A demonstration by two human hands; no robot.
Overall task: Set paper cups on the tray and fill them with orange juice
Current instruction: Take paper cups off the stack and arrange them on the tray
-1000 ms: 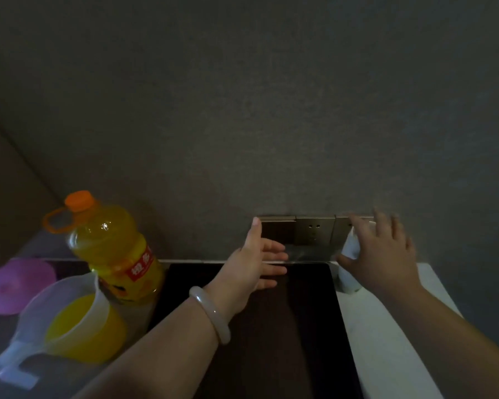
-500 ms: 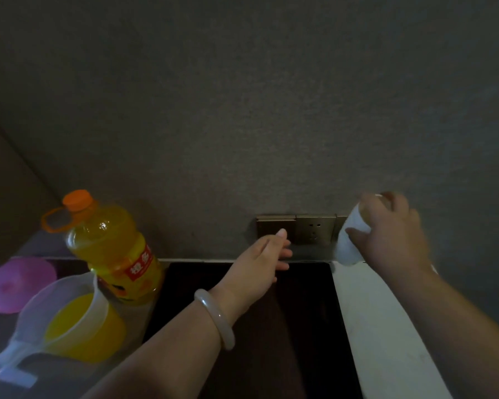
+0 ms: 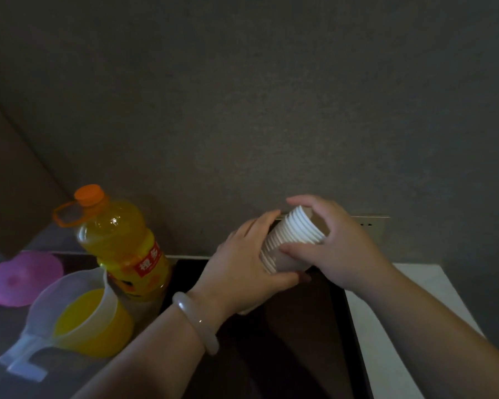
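My L fingers (image 3: 258,227) n R fingers (image 3: 306,201) both grip cup stack (image 3: 296,234). It tilts 7 to 1 o'clock. Tray (image 3: 300,341) at 6, L nearer.

**Two-handed grip on cup stack (image 3: 293,240)**

Left hand (image 3: 242,266) is wrapped round the stack's lower end, thumb underneath. Right hand (image 3: 340,249) is curled over the rim end, thumb laid across the side. Both forearms are extended forward, converging above the worktop's (image 3: 409,295) far edge.
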